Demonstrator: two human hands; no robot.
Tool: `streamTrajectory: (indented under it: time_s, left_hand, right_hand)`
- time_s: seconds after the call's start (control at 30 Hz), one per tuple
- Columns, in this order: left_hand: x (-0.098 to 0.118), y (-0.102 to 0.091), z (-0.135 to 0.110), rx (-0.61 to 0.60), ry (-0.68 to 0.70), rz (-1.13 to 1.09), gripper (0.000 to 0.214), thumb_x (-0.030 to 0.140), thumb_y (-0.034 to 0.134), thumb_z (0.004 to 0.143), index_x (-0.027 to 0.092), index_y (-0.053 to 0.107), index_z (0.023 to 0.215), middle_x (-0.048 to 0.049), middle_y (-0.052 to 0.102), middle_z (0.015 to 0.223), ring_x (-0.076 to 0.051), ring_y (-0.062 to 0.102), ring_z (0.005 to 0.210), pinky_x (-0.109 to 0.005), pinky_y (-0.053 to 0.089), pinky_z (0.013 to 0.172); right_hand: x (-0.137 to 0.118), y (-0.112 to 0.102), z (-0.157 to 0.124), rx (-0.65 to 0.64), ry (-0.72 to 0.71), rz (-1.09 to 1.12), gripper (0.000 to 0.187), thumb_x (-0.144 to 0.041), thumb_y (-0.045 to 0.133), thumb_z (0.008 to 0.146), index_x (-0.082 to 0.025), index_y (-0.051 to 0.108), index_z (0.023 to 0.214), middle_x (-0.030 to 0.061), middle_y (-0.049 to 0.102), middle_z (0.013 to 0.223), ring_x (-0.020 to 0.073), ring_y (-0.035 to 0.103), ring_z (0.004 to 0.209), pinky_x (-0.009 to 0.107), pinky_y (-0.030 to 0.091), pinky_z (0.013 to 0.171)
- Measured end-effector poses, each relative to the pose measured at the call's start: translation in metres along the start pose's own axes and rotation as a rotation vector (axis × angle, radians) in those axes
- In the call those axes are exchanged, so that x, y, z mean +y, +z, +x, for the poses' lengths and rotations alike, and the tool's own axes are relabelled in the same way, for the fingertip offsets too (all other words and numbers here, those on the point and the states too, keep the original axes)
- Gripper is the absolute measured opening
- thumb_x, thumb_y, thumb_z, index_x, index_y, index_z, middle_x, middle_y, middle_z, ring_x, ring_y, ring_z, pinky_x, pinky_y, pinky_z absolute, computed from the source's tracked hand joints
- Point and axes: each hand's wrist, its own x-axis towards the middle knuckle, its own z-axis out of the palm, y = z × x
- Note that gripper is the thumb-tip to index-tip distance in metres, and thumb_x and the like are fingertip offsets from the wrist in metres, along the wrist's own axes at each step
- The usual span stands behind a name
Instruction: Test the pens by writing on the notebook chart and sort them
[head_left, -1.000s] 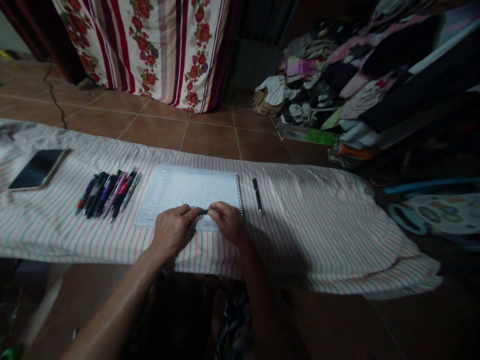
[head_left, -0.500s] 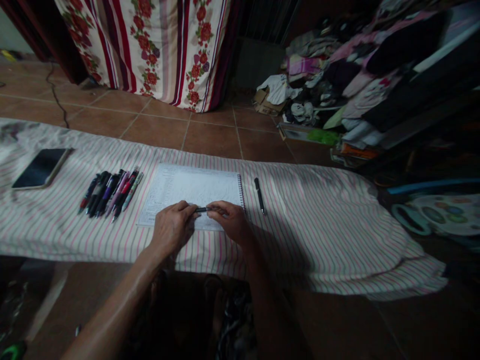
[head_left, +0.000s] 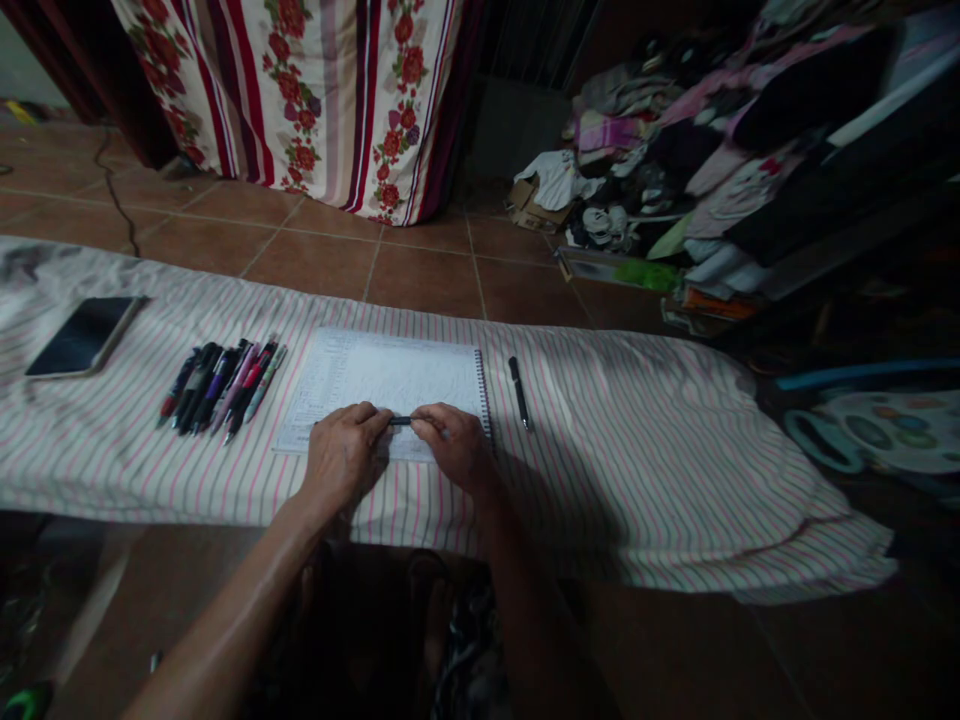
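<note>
A dark pen [head_left: 401, 421] is pinched between my left hand [head_left: 343, 460] and my right hand [head_left: 457, 448], each closed on one end, just above the near edge of a spiral notebook [head_left: 386, 375] lying open on the striped cloth [head_left: 622, 450]. Only a short middle stretch of the pen shows between my fingertips. A row of several coloured pens [head_left: 219, 385] lies left of the notebook. One black pen [head_left: 518, 392] rests alone just right of the spiral binding.
A dark phone [head_left: 82, 337] lies at the cloth's far left. Beyond is tiled floor [head_left: 420, 270], a floral striped curtain [head_left: 315, 100] and a heap of clothes and clutter [head_left: 675, 170] at the right.
My hands stay on the pen over the notebook; my fingers shifted slightly, the visible stretch of pen between them lengthening briefly, then shortening again.
</note>
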Motion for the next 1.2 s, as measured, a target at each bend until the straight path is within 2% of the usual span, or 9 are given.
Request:
streamTrajectory:
  time_s: [0.1, 0.23, 0.33, 0.47, 0.53, 0.63, 0.77, 0.93, 1.2]
  left_hand:
    - [0.0014, -0.0008, -0.0003, 0.003, 0.012, 0.027, 0.026, 0.023, 0.042, 0.085, 0.021, 0.064, 0.098, -0.0053, 0.063, 0.083, -0.019, 0.056, 0.078, -0.029, 0.039, 0.066]
    - [0.0006, 0.0002, 0.0, 0.016, 0.043, 0.045, 0.026, 0.02, 0.045, 0.082, 0.023, 0.063, 0.1, -0.0053, 0.062, 0.086, -0.019, 0.055, 0.079, -0.029, 0.04, 0.069]
    - [-0.0012, 0.0013, 0.0003, 0.019, 0.066, 0.045, 0.025, 0.019, 0.046, 0.081, 0.023, 0.063, 0.099, -0.0054, 0.062, 0.086, -0.019, 0.054, 0.078, -0.03, 0.039, 0.068]
    - [-0.0012, 0.002, 0.0005, 0.012, 0.066, 0.088, 0.024, 0.021, 0.046, 0.082, 0.023, 0.063, 0.099, -0.0049, 0.062, 0.087, -0.019, 0.054, 0.077, -0.03, 0.038, 0.066]
    - [-0.0003, 0.0026, 0.0004, 0.008, 0.056, 0.079, 0.024, 0.025, 0.043, 0.085, 0.023, 0.062, 0.1, -0.0044, 0.062, 0.085, -0.018, 0.055, 0.076, -0.029, 0.038, 0.065]
    - [0.0008, 0.0037, 0.0004, 0.004, 0.034, 0.045, 0.028, 0.03, 0.038, 0.089, 0.022, 0.063, 0.099, -0.0039, 0.063, 0.083, -0.017, 0.056, 0.076, -0.027, 0.038, 0.063]
    - [0.0018, 0.0036, 0.0014, -0.01, -0.043, 0.0, 0.028, 0.032, 0.039, 0.088, 0.022, 0.064, 0.097, -0.0032, 0.063, 0.083, -0.017, 0.057, 0.073, -0.026, 0.036, 0.058]
    - [0.0015, 0.0006, 0.0033, -0.043, -0.106, -0.037, 0.031, 0.034, 0.036, 0.088, 0.023, 0.064, 0.097, -0.0026, 0.064, 0.084, -0.016, 0.058, 0.07, -0.025, 0.034, 0.054]
    - [0.0002, 0.0019, 0.0022, -0.043, -0.066, -0.019, 0.03, 0.034, 0.037, 0.088, 0.022, 0.064, 0.097, -0.0023, 0.063, 0.08, -0.016, 0.057, 0.07, -0.025, 0.034, 0.055]
  right_hand:
    - [-0.0014, 0.0011, -0.0002, -0.019, -0.05, -0.064, 0.016, -0.022, 0.047, 0.083, -0.02, 0.062, 0.077, 0.0032, 0.063, 0.074, 0.0155, 0.058, 0.073, 0.025, 0.043, 0.07]
    - [-0.003, 0.0016, -0.001, -0.023, -0.051, -0.086, 0.027, -0.021, 0.038, 0.085, -0.02, 0.055, 0.065, 0.001, 0.057, 0.064, 0.013, 0.053, 0.063, 0.023, 0.039, 0.063]
    - [-0.0053, 0.0013, -0.001, -0.05, 0.009, -0.055, 0.03, -0.023, 0.035, 0.086, -0.02, 0.051, 0.061, -0.0009, 0.055, 0.058, 0.0112, 0.051, 0.056, 0.022, 0.038, 0.058]
    - [-0.0074, 0.0005, -0.0005, -0.063, 0.127, 0.022, 0.031, -0.025, 0.037, 0.086, -0.02, 0.05, 0.059, -0.0002, 0.061, 0.058, 0.0114, 0.057, 0.057, 0.022, 0.041, 0.058]
    - [-0.0064, 0.0006, -0.0001, -0.074, 0.17, 0.081, 0.028, -0.027, 0.039, 0.086, -0.02, 0.054, 0.064, 0.001, 0.065, 0.064, 0.0129, 0.062, 0.063, 0.023, 0.044, 0.062]
    - [-0.0026, 0.0022, 0.0006, -0.067, 0.198, 0.222, 0.02, -0.032, 0.044, 0.084, -0.02, 0.06, 0.083, 0.0022, 0.068, 0.076, 0.0147, 0.065, 0.072, 0.025, 0.048, 0.066]
    - [0.0011, 0.0051, 0.0017, -0.045, 0.225, 0.404, 0.024, -0.029, 0.052, 0.078, -0.02, 0.058, 0.099, 0.002, 0.067, 0.081, 0.0146, 0.065, 0.075, 0.025, 0.05, 0.067]
    - [0.0011, 0.0047, 0.0024, 0.015, 0.251, 0.439, 0.016, -0.022, 0.055, 0.074, -0.019, 0.061, 0.089, 0.0009, 0.067, 0.075, 0.0149, 0.065, 0.075, 0.026, 0.05, 0.069]
    - [0.0024, -0.001, 0.0013, -0.002, 0.213, 0.307, 0.014, -0.024, 0.058, 0.073, -0.02, 0.065, 0.084, 0.0012, 0.069, 0.078, 0.0158, 0.065, 0.075, 0.026, 0.05, 0.069]
